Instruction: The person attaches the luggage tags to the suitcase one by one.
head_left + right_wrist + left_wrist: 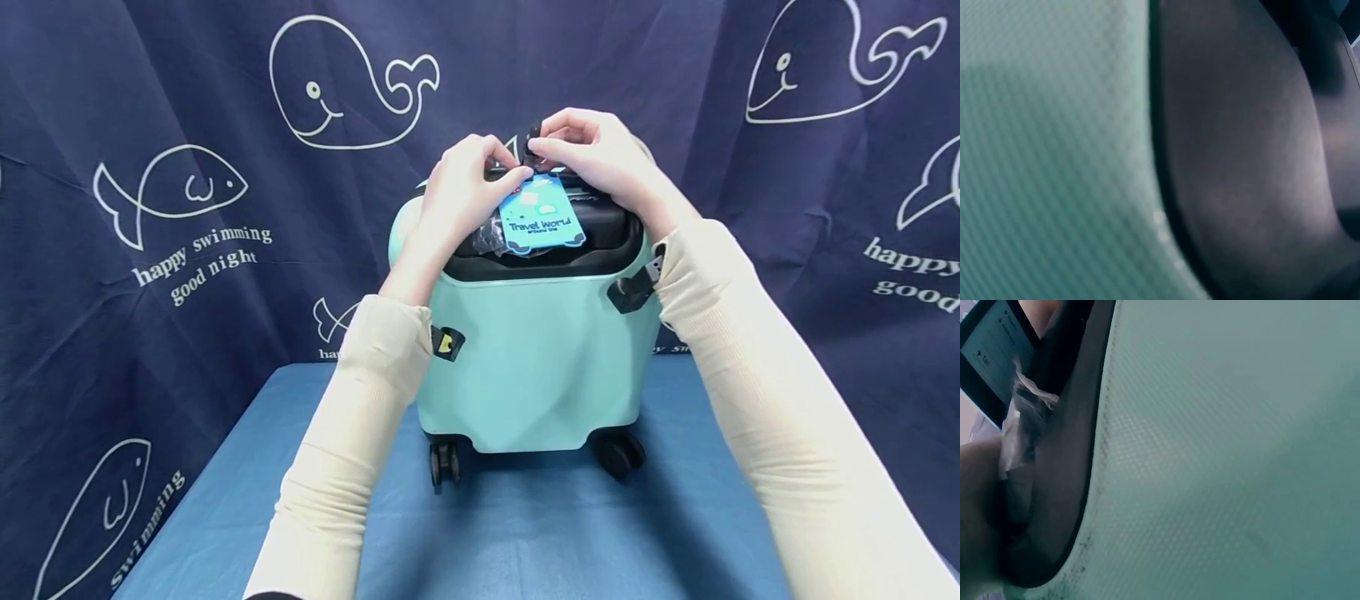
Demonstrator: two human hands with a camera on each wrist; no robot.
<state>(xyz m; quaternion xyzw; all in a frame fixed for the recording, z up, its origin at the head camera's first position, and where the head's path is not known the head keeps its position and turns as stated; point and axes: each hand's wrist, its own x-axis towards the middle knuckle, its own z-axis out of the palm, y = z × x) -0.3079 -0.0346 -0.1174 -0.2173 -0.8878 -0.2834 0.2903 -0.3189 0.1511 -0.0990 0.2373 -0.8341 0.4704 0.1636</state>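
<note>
A mint-green suitcase [536, 358] stands upright on black wheels, with a black recessed panel [611, 237] at its top. A blue luggage tag [542, 215] printed "Travel World" hangs over that panel. My right hand [596, 150] pinches the tag's black strap [532, 146] between thumb and fingers, above the tag. At the tag's upper edge, my left hand [468, 183] pinches the strap's lower end with thumb and forefinger. Crinkled clear plastic [1022, 425] lies beside the tag in the left wrist view. The right wrist view shows only the suitcase's textured shell [1054, 156] and black panel.
Blue cloth [510, 533] covers the table under the suitcase. A dark blue curtain [480, 67] with white whale and fish drawings hangs close behind. Black wrist straps [630, 292] sit near both sleeves.
</note>
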